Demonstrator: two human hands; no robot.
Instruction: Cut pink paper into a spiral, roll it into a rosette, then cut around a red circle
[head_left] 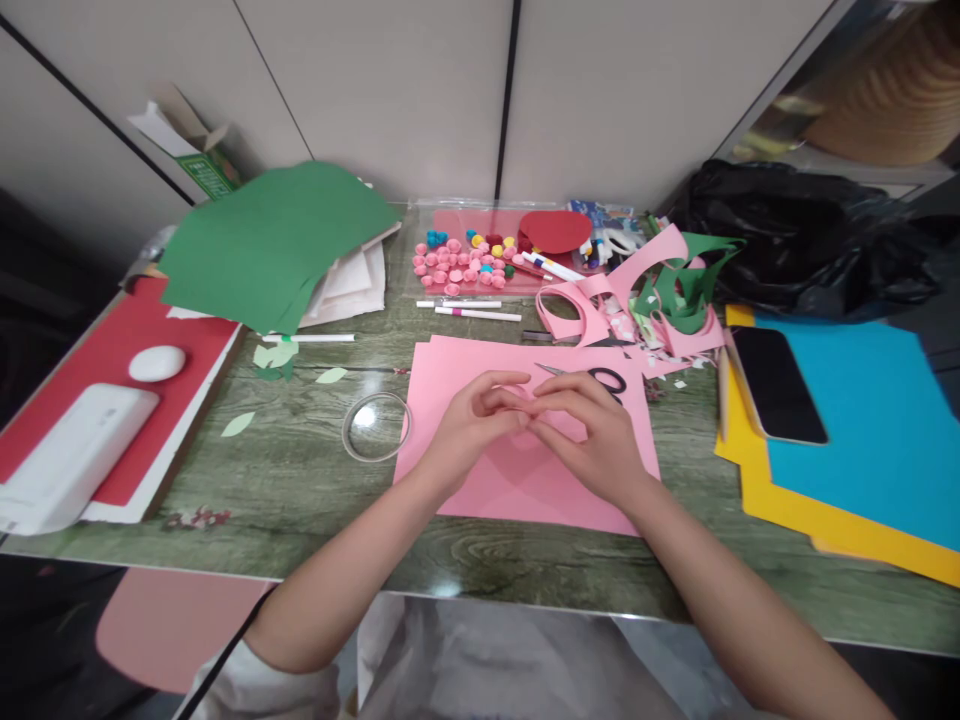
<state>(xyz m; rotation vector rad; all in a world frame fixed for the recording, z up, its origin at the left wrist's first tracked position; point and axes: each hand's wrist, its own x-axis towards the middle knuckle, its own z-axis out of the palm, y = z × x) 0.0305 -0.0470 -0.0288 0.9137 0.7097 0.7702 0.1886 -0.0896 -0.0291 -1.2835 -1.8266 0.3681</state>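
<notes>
Scissors [621, 376] lie on pink paper [517, 495] just beyond right hand [600, 440]; blind reach risks nicks. Left hand [469, 430] meets it, tips together; can't tell what's held.

I'm getting glossy wood-grain on the desk [300, 490] over my feed, smooth matt pink paper [532, 495], crinkly shiny plastic bag [810, 235].
</notes>
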